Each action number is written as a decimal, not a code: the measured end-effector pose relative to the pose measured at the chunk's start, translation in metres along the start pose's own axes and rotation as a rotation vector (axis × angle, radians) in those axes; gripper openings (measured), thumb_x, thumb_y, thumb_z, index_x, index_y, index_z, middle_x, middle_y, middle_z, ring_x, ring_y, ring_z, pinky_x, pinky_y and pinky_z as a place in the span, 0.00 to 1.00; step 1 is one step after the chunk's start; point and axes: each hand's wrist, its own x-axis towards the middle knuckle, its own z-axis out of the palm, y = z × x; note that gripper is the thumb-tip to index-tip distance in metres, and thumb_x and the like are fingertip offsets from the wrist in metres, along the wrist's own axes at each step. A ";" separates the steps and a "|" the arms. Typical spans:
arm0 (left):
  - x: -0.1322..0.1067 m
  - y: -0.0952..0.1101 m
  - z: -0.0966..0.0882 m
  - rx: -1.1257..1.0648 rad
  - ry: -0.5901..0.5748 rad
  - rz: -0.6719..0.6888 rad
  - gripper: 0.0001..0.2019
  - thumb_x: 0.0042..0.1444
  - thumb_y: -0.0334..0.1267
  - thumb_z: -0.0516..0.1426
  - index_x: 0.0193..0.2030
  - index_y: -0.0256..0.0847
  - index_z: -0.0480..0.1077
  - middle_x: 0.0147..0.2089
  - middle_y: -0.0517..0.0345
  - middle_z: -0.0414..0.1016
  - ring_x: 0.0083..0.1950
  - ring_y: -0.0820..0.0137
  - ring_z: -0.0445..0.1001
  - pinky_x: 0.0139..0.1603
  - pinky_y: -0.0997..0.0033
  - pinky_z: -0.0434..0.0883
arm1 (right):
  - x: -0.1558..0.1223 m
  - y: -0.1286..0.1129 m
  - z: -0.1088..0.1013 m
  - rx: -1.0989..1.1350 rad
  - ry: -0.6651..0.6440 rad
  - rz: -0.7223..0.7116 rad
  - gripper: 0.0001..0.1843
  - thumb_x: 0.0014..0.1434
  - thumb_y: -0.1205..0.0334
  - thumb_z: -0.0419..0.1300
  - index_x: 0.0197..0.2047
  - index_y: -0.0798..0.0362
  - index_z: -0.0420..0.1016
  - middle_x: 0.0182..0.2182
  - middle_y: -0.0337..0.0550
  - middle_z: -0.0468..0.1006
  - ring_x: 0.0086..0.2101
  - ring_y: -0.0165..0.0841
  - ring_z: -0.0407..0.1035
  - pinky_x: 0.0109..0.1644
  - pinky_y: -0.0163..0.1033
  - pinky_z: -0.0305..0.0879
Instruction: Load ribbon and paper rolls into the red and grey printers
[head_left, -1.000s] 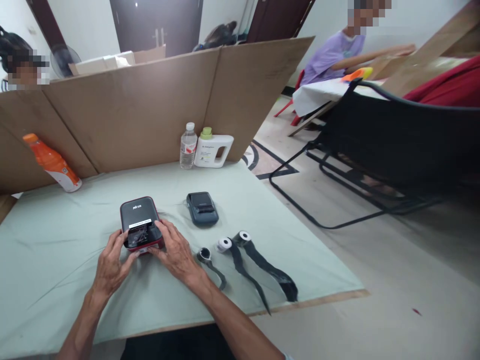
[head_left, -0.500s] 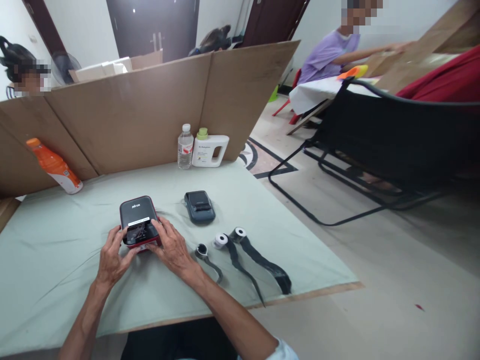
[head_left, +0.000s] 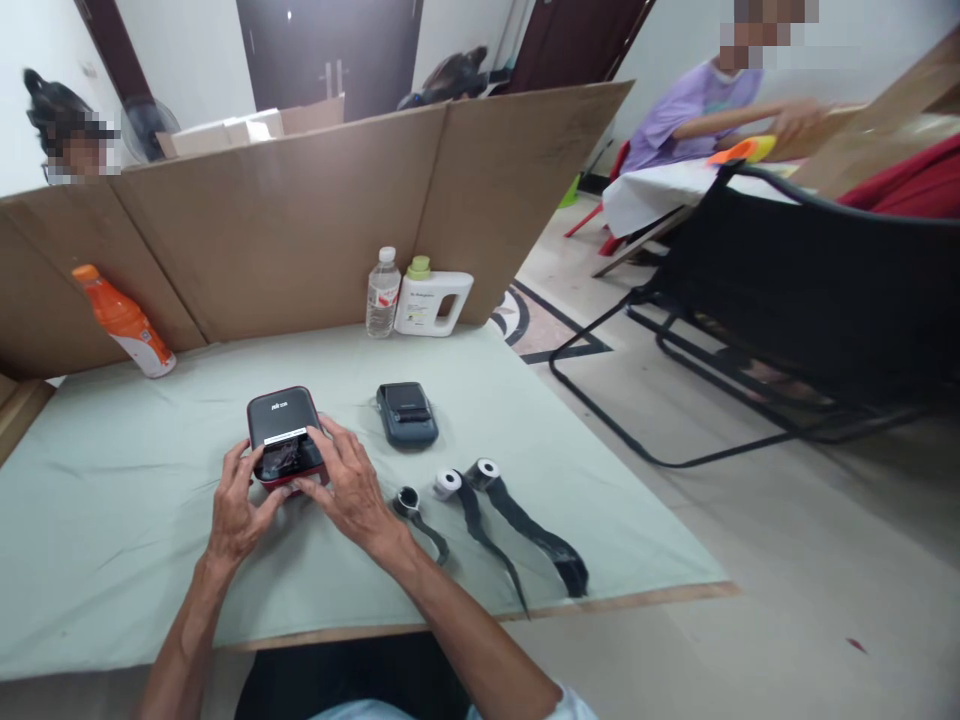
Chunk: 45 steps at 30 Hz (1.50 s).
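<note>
Both of my hands are on a black portable label printer (head_left: 283,408) with red sides, which rests on the cloth. My left hand (head_left: 238,497) grips its near left corner, fingers on the side and thumb at the front edge. At the near right corner, my right hand (head_left: 351,478) has its fingers on the top edge and its thumb under the front. A white strip crosses the printer's top above a glossy dark panel. To the right lies a smaller dark blue-grey printer (head_left: 406,425). Nearer to me are several partly unrolled rolls of black ribbon (head_left: 486,474).
A pale green cloth (head_left: 135,590) covers the table. Along its back stands a cardboard panel (head_left: 300,220), with an orange bottle (head_left: 131,325), a water bottle (head_left: 383,295) and a white jug (head_left: 431,305) before it. Right of the table is a black folding chair (head_left: 810,290); people sit beyond.
The camera view has turned slightly left, so everything sits further right in the picture. Both hands keep nearly the same hold on the printer, which stays in place on the cloth.
</note>
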 end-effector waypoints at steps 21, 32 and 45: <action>0.026 -0.011 -0.045 -0.243 -0.285 -0.153 0.37 0.56 0.49 0.67 0.72 0.50 0.65 0.75 0.40 0.62 0.68 0.51 0.72 0.54 0.54 0.80 | -0.020 -0.004 0.020 0.029 0.094 -0.260 0.17 0.66 0.66 0.62 0.57 0.48 0.79 0.58 0.54 0.78 0.62 0.47 0.69 0.67 0.62 0.68; -0.003 -0.002 -0.020 -0.686 -0.185 -0.419 0.49 0.54 0.58 0.67 0.78 0.41 0.57 0.77 0.36 0.61 0.73 0.43 0.67 0.63 0.48 0.77 | -0.036 0.013 0.028 0.350 0.042 0.247 0.47 0.63 0.52 0.69 0.77 0.48 0.52 0.69 0.57 0.68 0.67 0.49 0.66 0.68 0.59 0.68; 0.008 0.035 0.019 -0.552 0.033 -0.565 0.42 0.55 0.50 0.68 0.74 0.39 0.61 0.70 0.41 0.71 0.69 0.52 0.71 0.72 0.50 0.67 | -0.035 0.011 0.026 0.475 -0.074 0.355 0.44 0.63 0.54 0.68 0.77 0.48 0.54 0.69 0.54 0.69 0.65 0.46 0.68 0.69 0.56 0.67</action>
